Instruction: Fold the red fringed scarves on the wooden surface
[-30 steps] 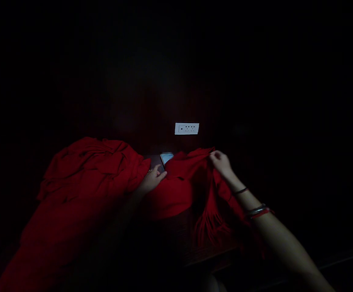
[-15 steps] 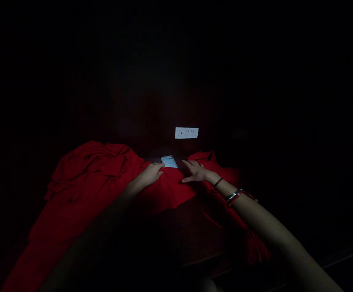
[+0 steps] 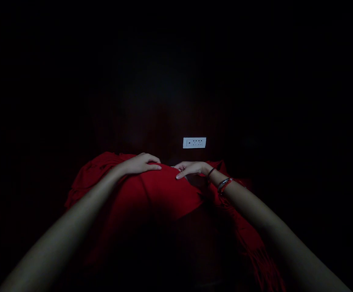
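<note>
Both arms reach forward from the lower corners, angling inward; left forearm (image 3: 63,227) rises from lower left, wrist nearly straight; left hand (image 3: 142,163) is palm down at the far edge of the red cloth (image 3: 170,194), fingers stretched toward the right, thumb dropped below them and resting on the cloth; thumb and fingers stand apart, but cannot tell whether cloth is nipped between them

Right forearm (image 3: 273,227) comes up from lower right; right hand (image 3: 191,168) points left, back of hand up, thumb laid forward over the cloth, fingers bent behind its far edge, tips partly hidden; cannot tell if it clamps the cloth or only touches; the hands face each other, a short gap of red between

On the right wrist: dark band (image 3: 210,173), then silvery bangle (image 3: 223,182) with red string bracelet (image 3: 225,186) just beside it

Cloth lies spread in front of the person, smooth under and between the hands; crumpled red heap (image 3: 88,178) beyond the left forearm, red fringe (image 3: 266,263) hanging at lower right below the right forearm; cannot tell if all one piece; worktop (image 3: 199,235) very dim; white socket plate (image 3: 194,142) on the dark wall (image 3: 164,125), above and behind the right hand
</note>
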`<state>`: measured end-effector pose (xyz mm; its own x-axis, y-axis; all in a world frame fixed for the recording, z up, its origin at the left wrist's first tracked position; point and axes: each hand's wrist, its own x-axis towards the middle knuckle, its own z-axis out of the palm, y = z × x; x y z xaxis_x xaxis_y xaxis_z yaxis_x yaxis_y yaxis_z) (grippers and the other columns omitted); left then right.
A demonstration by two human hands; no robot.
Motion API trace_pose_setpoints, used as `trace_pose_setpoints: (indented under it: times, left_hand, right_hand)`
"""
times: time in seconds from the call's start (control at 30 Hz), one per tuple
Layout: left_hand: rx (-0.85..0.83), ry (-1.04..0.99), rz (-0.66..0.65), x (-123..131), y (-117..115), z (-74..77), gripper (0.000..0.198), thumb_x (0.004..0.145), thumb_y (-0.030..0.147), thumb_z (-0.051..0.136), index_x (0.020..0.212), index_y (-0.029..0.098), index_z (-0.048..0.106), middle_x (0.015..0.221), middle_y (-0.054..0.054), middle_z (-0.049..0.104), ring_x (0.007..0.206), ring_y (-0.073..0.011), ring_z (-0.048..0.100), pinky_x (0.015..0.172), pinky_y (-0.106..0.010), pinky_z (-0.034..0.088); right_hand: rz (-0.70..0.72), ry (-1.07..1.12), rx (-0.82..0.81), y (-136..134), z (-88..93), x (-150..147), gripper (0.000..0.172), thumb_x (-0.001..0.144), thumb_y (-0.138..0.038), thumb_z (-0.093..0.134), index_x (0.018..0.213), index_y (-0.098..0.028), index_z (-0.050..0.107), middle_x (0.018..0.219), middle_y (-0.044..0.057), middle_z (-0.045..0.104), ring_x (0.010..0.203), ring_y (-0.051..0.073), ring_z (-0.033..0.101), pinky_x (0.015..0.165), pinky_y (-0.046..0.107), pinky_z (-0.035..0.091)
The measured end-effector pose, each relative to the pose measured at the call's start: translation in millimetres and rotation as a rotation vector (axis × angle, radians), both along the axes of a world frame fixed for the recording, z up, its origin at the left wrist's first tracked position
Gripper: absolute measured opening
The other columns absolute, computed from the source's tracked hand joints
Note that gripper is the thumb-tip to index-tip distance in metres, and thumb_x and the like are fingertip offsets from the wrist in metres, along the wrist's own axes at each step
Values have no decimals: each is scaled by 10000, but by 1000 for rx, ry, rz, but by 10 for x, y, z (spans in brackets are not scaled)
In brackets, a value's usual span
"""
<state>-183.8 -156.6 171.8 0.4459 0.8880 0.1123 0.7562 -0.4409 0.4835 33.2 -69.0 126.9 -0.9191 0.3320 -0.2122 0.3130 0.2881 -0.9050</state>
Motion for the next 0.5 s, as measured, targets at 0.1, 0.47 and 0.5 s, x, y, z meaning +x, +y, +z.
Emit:
trace_pose_setpoints:
  times: [0.1,0.47,0.5]
  left_hand:
    - [5,53,47,-109,17,173,206,663,383,602,738,201,663,775,25,654,757,-143,569,695,-177,394]
    - [42,264,469,-516,282,51,205,578,329,610,721,192,662,750,-10,664,750,-176,589,675,-197,412]
    - [94,267,538,-536,302,66,223,623,361,570,734,189,657,759,-15,660,760,-176,589,683,-197,412]
  right_hand:
    - [-147,91,54,2,155,132,317,609,-362,696,813,-154,571,765,-19,620,664,97,572,634,217,450]
    - [-717,-149,1372,111,1151,711,229,733,-150,497,910,-98,633,857,62,622,828,165,553,797,294,401]
    - [-831,-110,1426,103,1276,749,261,747,-137,468,948,-78,623,901,90,618,872,187,554,819,321,399]
